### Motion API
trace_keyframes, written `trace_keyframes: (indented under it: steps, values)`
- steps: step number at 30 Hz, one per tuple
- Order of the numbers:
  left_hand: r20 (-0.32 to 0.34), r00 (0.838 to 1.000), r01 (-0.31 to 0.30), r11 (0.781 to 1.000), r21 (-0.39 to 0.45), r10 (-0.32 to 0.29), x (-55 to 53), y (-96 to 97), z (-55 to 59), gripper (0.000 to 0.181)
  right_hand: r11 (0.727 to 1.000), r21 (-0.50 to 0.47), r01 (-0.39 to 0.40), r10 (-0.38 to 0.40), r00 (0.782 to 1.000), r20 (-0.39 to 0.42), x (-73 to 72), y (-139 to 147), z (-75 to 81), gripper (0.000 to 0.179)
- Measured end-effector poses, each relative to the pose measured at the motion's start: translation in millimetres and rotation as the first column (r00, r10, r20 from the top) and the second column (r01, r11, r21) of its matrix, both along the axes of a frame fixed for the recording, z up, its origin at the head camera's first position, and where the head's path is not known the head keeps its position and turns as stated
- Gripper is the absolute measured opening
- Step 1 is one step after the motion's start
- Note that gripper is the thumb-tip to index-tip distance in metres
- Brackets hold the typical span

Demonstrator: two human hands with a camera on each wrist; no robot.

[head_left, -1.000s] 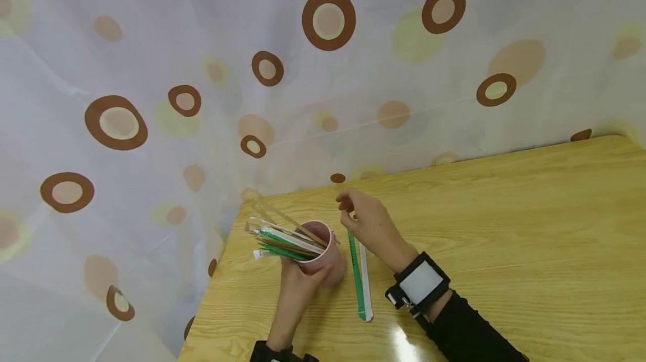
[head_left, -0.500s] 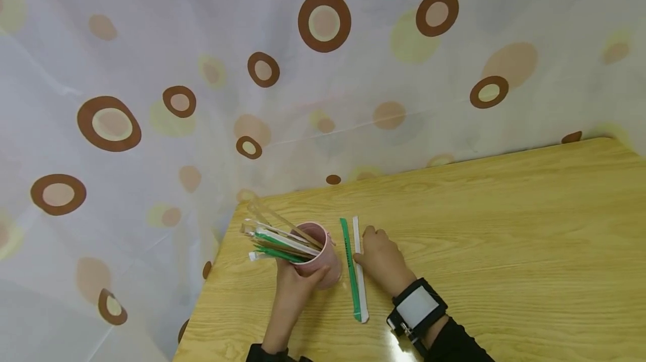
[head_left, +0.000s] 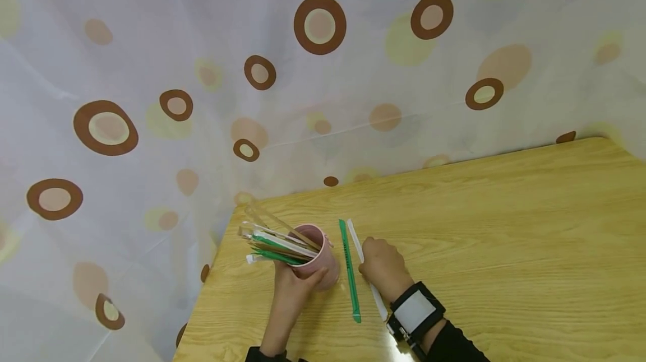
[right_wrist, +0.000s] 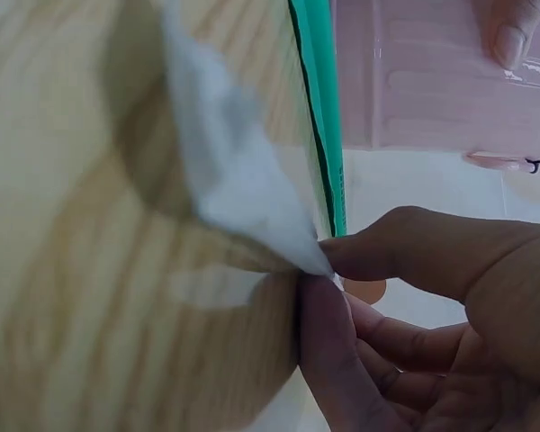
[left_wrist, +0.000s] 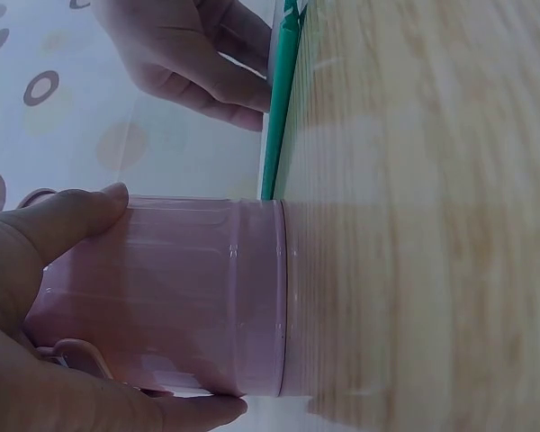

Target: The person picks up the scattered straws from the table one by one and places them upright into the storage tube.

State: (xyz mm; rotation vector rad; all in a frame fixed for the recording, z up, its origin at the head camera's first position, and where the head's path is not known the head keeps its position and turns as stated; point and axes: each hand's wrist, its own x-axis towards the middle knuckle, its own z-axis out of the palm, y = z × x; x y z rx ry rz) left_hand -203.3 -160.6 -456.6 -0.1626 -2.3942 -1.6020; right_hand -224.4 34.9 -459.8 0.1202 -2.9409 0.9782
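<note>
My left hand [head_left: 291, 289] grips a small pink metal bucket [head_left: 327, 273], thumb on one side and fingers round the other. Its base meets the table in the left wrist view. Several wrapped straws [head_left: 282, 245], white, green and brown, lean out of it to the left. To the right of the bucket, a green-wrapped straw [head_left: 350, 275] lies on the table. My right hand [head_left: 385, 265] pinches a white paper-wrapped straw [right_wrist: 243, 171] between thumb and index finger, around its middle. This straw slants away from the green one at its near end.
The wooden table [head_left: 504, 250] extends far to the right. A white curtain [head_left: 363, 70] with brown and yellow circles hangs along its back and left edges.
My right hand has come down from the straws' far ends and pinched the white straw. That straw's near end has swung right, away from the green one. My left hand keeps its grip.
</note>
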Motion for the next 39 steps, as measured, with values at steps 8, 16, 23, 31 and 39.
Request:
trace_keyframes:
  steps: [8,16,23,31,39]
  values:
    - [-0.001,1.000,0.009,1.000,0.018,-0.009,0.2,-0.8,-1.1,0.094,0.999,-0.041,0.003,-0.002,0.999,0.042,-3.0,2.3,0.9,0.021]
    - [-0.011,1.000,0.005,1.000,0.013,-0.004,1.2,-1.9,-0.7,0.099,0.988,-0.156,-0.004,0.006,1.000,0.015,-4.4,11.1,19.4,0.025]
    - [-0.031,0.999,0.023,1.000,0.010,-0.023,0.4,-2.7,-0.4,0.095,0.971,-0.237,-0.022,-0.008,0.992,-0.126,-4.1,17.8,40.1,0.027]
    - [-0.024,0.999,0.038,0.999,0.018,-0.038,-1.8,-2.8,-0.6,0.092,0.939,-0.335,-0.079,-0.050,0.931,-0.361,0.4,23.2,60.1,0.025]
    - [-0.025,0.999,0.037,0.999,0.027,-0.037,-0.4,-2.7,0.8,0.095,0.901,-0.398,-0.172,-0.076,0.840,-0.536,3.4,26.0,74.2,0.023]
